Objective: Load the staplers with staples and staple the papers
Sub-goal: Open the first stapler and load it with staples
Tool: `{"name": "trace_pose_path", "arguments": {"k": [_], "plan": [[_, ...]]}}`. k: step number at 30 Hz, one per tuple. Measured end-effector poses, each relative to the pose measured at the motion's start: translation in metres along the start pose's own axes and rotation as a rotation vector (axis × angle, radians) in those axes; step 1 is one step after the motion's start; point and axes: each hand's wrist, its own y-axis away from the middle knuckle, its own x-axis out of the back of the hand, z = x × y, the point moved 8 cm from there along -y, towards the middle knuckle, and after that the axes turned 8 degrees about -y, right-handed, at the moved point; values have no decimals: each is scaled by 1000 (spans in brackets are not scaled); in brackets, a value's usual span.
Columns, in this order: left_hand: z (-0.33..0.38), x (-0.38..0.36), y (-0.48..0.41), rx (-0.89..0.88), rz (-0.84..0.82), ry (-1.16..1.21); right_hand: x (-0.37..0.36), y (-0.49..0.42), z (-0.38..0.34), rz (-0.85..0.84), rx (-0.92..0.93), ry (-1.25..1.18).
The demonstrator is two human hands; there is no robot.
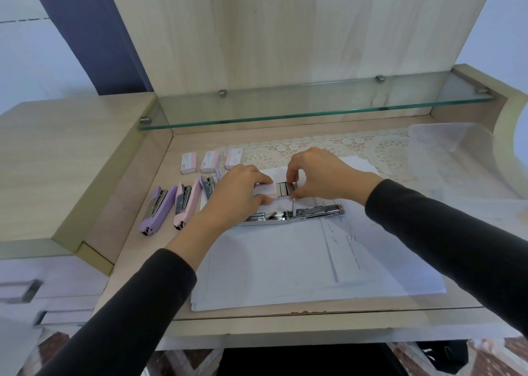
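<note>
At frame centre the left hand is gripping a slid-open staple box, fingers curled round its sleeve. Staple strips are showing in its tray. The right hand is pinching what looks like the end strip between thumb and forefinger. The opened stapler is lying on the papers just below.

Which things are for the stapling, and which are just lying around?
Job: opened silver stapler, white paper sheets, open staple box in left hand, staple strip in right hand, purple stapler, pink stapler, three closed staple boxes.
Lying about: lace doily, glass shelf, clear plastic tub.
</note>
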Motion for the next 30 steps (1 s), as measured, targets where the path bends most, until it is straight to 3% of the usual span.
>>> {"name": "trace_pose_path", "arguments": {"k": [15, 25, 30], "plan": [[-2, 0, 0, 5, 0, 2, 1, 2, 2, 20, 9, -172], [-6, -4, -1, 17, -20, 2, 23, 13, 15, 175, -78, -682], [-8, 1, 1, 36, 30, 58, 27, 27, 22, 180, -144, -753]]}}
